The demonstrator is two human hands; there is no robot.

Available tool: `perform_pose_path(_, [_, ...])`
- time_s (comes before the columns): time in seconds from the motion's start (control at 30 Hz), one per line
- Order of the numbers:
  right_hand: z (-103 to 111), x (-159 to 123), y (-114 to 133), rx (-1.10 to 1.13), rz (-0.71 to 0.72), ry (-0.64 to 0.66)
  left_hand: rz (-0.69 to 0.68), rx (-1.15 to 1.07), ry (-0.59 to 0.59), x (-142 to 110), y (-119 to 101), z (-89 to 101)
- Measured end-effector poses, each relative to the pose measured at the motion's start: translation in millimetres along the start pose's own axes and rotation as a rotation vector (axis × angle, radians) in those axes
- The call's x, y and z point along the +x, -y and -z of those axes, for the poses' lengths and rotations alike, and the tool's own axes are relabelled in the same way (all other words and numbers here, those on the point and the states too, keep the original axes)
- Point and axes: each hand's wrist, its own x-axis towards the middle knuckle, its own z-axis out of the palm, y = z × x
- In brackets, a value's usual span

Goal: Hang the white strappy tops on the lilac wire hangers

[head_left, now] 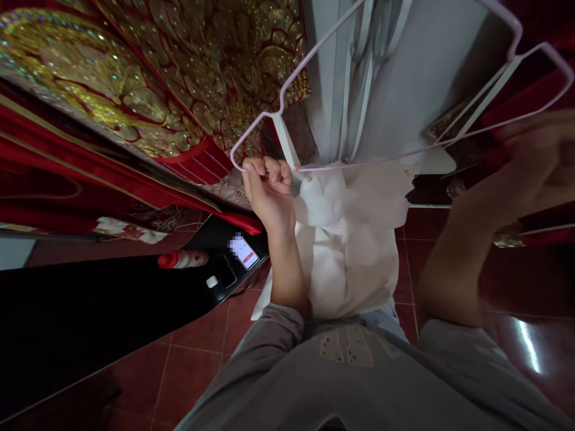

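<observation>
The left hand (272,190) is grasping a lilac hanger (281,99), white garment (345,239) dangling; I cannot tell the blurred right hand's (536,152) grip.

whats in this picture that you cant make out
Top of the lilac hanger: head view, cut off by the upper edge.
Right hand: head view, blurred, so its grip is unclear.
Text on the lit phone: head view, too small, partly covered by pixelated blocks.
Markings on the red-capped bottle: head view, too small.
</observation>
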Motion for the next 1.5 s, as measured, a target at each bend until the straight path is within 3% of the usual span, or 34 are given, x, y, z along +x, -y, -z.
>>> perform_pose_path(0.03, [1,-14,-9,0.051,0.148,0.059,0.002,0.003,-0.007,0,-1,-1.0])
perform_pose_path(0.07, [2,-27,-18,0.09,0.157,0.184,0.008,0.006,-0.017,0,-2,-2.0])
perform_pose_path(0.1, [3,-39,-27,0.081,0.066,0.386,0.019,0.007,-0.029,0,-3,-3.0])
perform_pose_path(0.13, [4,-50,-36,0.063,-0.003,0.482,0.03,0.004,-0.041,1,-4,-4.0])
perform_pose_path(0.2, [1,-65,-47,0.1,-0.256,0.624,0.044,-0.004,-0.06,1,-6,-5.4])
perform_pose_path(0.27, [-7,-74,-49,0.24,-0.477,0.681,0.049,-0.006,-0.064,1,-6,-5.5])
perform_pose_path(0.33, [-17,-79,-44,0.412,-0.569,0.682,0.054,-0.027,-0.042,0,-6,-3.8])
perform_pose_path(0.47, [-27,-84,-36,0.587,-0.61,0.591,0.107,-0.059,0.036,-7,-1,5.8])
perform_pose_path(0.67, [-21,-85,-37,0.641,-0.754,0.525,0.118,0.249,0.146,-26,11,23.5])
perform_pose_path(0.8, [-29,-85,-41,0.617,-0.69,0.485,0.091,0.491,0.315,-37,-5,25.5])
perform_pose_path(0.9, [-37,-85,-46,0.575,-0.637,0.488,0.05,0.553,0.374,-38,-27,21.0])
perform_pose_path(1.13, [-37,-80,-54,0.458,-0.613,0.594,0.13,0.072,0.23,-10,-62,1.8])
perform_pose_path(1.23, [-35,-78,-53,0.426,-0.585,0.587,0.112,-0.018,0.085,2,-65,4.6])
perform_pose_path(1.4, [-37,-77,-52,0.374,-0.539,0.567,-0.006,0.065,-0.106,1,-41,29.5])
perform_pose_path(1.5, [-38,-78,-53,0.383,-0.572,0.579,0.034,0.193,-0.042,-7,-18,36.3])
